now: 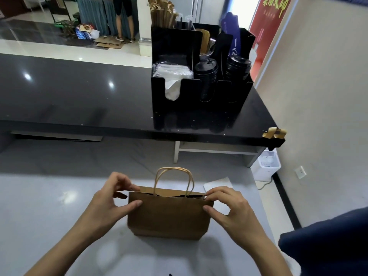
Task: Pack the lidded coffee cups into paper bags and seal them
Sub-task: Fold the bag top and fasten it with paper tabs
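A brown paper bag [168, 216] with twisted paper handles [173, 181] stands upright on the grey counter [49, 206] in front of me. Its mouth is nearly closed, with only a dark slit along the top edge. My left hand [111, 200] pinches the bag's top left corner between thumb and fingers. At the top right corner, my right hand [229, 206] pinches the rim the same way. What the bag holds is hidden; no coffee cup shows outside it.
A black organizer [179, 100] on the raised dark bar counter [79, 92] holds napkins [173, 76], stacks of black lids [206, 76] and paper-wrapped straws [163, 14]. White paper [218, 184] lies behind the bag. A person stands far back on the left. A wall runs along the right.
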Action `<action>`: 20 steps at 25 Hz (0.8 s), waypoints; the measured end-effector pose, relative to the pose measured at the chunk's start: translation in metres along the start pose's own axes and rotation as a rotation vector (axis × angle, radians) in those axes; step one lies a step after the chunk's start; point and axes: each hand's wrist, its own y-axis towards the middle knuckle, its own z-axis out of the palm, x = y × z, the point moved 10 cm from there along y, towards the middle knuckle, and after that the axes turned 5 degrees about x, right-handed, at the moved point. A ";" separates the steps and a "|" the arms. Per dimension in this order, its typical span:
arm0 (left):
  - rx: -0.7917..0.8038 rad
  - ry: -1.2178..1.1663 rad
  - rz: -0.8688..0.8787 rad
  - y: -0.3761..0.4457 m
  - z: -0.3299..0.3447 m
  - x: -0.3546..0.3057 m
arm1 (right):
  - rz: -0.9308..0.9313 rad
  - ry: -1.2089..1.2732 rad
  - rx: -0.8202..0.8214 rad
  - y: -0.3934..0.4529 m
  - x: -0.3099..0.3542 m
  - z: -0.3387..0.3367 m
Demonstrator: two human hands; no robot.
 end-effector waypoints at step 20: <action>0.073 0.085 0.023 0.006 0.016 0.021 | 0.633 0.465 -0.721 0.062 -0.146 -0.161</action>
